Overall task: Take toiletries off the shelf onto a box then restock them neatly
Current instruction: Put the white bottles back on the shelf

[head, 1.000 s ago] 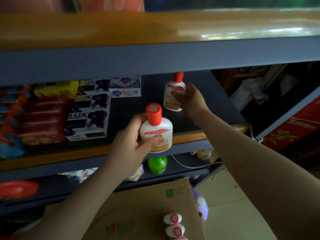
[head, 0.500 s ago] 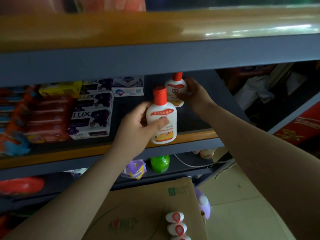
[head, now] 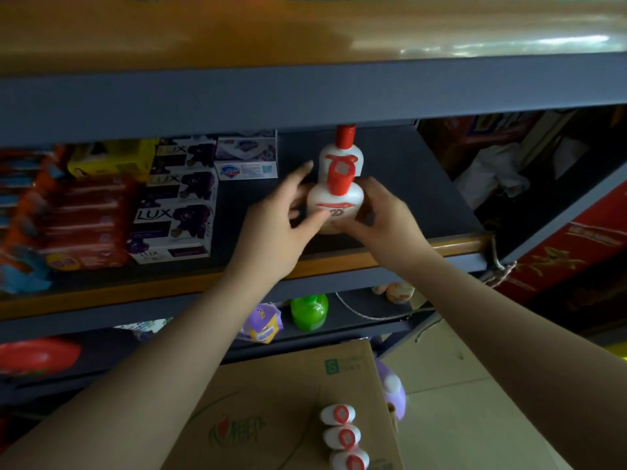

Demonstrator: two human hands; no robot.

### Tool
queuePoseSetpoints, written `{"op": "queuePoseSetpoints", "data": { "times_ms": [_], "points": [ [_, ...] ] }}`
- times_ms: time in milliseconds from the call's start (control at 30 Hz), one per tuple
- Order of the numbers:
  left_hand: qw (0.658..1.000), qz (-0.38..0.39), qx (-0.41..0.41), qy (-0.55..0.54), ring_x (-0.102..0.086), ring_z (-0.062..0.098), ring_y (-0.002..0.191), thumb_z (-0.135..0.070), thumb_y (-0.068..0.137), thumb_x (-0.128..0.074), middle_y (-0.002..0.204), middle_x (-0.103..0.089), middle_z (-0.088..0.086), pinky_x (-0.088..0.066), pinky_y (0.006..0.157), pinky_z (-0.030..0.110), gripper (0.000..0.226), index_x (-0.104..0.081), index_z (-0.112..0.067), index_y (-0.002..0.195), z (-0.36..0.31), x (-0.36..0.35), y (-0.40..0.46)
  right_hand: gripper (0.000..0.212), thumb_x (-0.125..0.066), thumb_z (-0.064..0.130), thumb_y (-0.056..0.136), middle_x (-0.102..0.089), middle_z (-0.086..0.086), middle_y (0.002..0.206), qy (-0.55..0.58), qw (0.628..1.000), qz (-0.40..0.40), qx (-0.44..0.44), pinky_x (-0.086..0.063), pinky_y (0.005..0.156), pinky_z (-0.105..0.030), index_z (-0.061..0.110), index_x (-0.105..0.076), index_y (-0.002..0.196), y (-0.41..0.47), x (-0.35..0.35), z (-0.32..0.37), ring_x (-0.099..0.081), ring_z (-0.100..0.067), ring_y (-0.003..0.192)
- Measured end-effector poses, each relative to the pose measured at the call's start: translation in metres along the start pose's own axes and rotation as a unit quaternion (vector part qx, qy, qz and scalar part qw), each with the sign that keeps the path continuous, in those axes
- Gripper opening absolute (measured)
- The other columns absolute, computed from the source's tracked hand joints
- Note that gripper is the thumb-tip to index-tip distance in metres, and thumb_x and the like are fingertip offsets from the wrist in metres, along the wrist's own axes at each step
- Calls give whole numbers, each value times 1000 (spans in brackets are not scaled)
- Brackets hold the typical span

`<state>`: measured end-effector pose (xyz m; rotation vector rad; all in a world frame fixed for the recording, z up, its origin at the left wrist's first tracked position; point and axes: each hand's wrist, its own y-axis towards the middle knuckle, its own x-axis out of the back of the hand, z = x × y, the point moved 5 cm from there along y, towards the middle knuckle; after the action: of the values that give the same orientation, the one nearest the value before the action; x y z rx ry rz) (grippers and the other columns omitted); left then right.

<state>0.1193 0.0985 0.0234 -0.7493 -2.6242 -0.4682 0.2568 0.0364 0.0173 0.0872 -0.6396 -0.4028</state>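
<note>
Head view: both hands meet on the dark shelf board point(head: 390, 184) around a white plastic lotion bottle with a red flip cap point(head: 334, 206), which stands near the shelf's front edge. The left hand point(head: 271, 228) has its thumb pressed against the bottle's label, the other fingers spread loosely behind; the right hand point(head: 383, 215) cups the bottle's right side, fingers curled to it. Directly behind stands a second, matching white bottle point(head: 342, 154), untouched. Restocking looks to be underway, not finished: three more white bottles with red caps point(head: 342, 435) lie in a row on the brown cardboard box point(head: 271, 401) below (nearest the camera). Purple soap cartons point(head: 176, 212) fill the shelf to the left.
</note>
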Motion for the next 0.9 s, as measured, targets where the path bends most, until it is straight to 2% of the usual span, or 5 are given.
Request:
{"op": "queuePoseSetpoints", "data": {
  "times_ms": [100, 367, 533, 800, 900],
  "points": [
    [985, 23, -38, 169, -61, 17, 105, -23, 81, -69, 113, -66, 3, -49, 91, 38, 48, -54, -13, 126, 7, 6, -8, 38, -71, 16, 80, -57, 11, 88, -26, 999, -28, -35, -41, 63, -8, 15, -55, 115, 11, 5, -17, -56, -8, 79],
    [960, 84, -78, 257, -62, 22, 76, -24, 89, -60, 88, -67, 3, -52, 66, 42, 15, -69, -13, 95, 37, 7, -27, 36, -66, 18, 84, -52, 4, 109, -64, 993, -25, -100, -39, 76, -23, 15, -52, 117, 35, 7, -35, -49, -9, 94],
    [944, 59, -117, 302, -63, 22, 65, -31, 84, -48, 79, -68, -2, -49, 49, 33, 25, -70, -18, 88, 38, 6, -30, 76, -76, 13, 74, -44, 3, 125, 5, 992, -32, -119, -50, 86, -31, 16, -29, 134, 44, 8, -39, -50, -12, 104],
    [951, 98, -89, 278, -61, 18, 82, -23, 92, -55, 95, -67, -4, -51, 68, 37, 16, -69, -19, 100, 40, 8, -25, 60, -71, 10, 79, -57, 8, 111, 57, 986, 93, -129, -47, 62, -16, 22, -42, 129, 59, -4, -41, -58, -6, 91],
    [952, 92, -91, 277, -62, 20, 83, -21, 91, -57, 95, -67, -2, -51, 68, 38, 16, -69, -18, 100, 40, 7, -25, 61, -70, 14, 80, -56, 6, 122, 18, 985, 117, -121, -47, 69, -17, 23, -40, 133, 59, -12, -41, -55, -4, 96]
  ]
}}
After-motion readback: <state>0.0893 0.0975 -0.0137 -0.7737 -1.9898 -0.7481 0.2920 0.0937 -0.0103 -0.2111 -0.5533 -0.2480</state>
